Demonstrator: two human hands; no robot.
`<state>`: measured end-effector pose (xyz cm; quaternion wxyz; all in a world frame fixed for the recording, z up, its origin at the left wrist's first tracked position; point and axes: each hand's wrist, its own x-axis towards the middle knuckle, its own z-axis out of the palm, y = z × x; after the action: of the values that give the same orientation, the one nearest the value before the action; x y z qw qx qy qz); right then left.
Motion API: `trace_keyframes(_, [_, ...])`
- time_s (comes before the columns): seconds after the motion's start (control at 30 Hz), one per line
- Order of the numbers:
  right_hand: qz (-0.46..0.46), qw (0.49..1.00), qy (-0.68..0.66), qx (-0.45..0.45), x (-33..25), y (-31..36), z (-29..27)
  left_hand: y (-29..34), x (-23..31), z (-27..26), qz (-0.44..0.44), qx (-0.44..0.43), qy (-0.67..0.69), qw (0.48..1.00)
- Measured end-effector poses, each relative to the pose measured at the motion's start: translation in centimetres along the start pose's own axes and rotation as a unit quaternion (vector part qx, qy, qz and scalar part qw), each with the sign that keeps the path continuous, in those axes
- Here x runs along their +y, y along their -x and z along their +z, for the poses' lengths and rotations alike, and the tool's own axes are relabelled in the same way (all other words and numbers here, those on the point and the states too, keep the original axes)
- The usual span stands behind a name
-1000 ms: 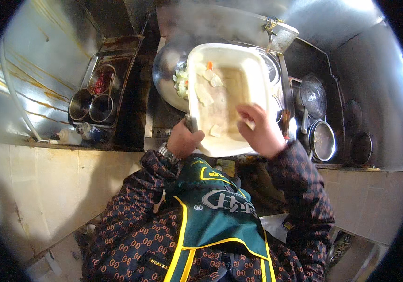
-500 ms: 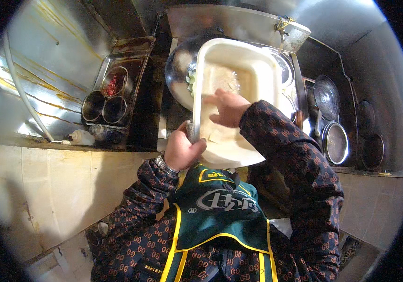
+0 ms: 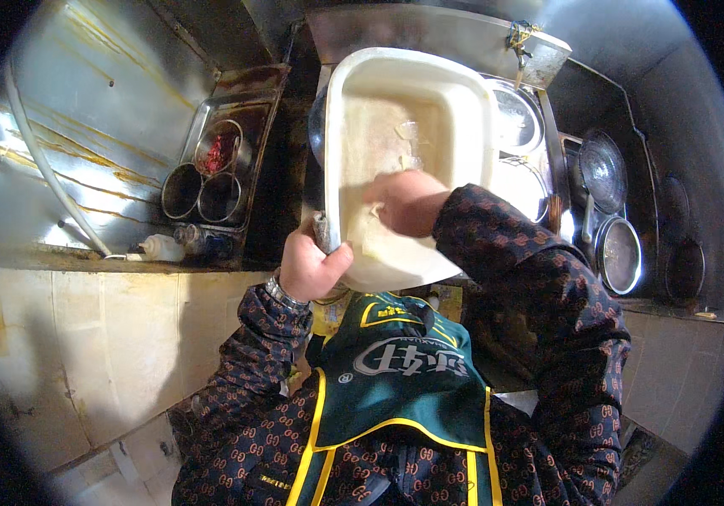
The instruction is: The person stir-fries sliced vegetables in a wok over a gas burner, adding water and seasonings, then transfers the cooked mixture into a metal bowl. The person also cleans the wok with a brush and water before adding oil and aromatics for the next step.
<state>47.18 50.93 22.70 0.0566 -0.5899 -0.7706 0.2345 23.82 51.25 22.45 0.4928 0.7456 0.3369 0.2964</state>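
Note:
A large white plastic tub is held up in front of me, over the cooking range. My left hand grips its near left edge, thumb pressed on the outside. A grey cylindrical end pokes out beside that hand; I cannot make out its kind. My right hand reaches inside the tub, fingers curled downward, blurred and partly hidden. One small pale piece shows by its fingertips. Farther back on the tub's floor lie a few more thin pale pieces. A dark wok is mostly covered by the tub.
At left, a metal tray holds several round pots, one with red bits; a white squeeze bottle lies nearby. Right of the tub stand a bright round pan, a dark strainer and a metal pot.
The tub has shifted left and slightly away from me, hiding the wok and the green-white pieces in it. My right hand has moved nearer me, its fingers now more curled.

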Motion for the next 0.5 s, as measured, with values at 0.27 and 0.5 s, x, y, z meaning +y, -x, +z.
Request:
trace_keyframes(0.27, [0.095,0.993,-0.018,0.071,2.4,-0.8,-0.2,0.0,0.9,-0.3,-0.021,0.013,0.013,1.0])
trace_keyframes(0.5, [0.052,0.909,-0.049,0.409,3.9,-1.0,1.2,-1.9,0.3,-1.4,0.042,0.083,-0.028,0.995])
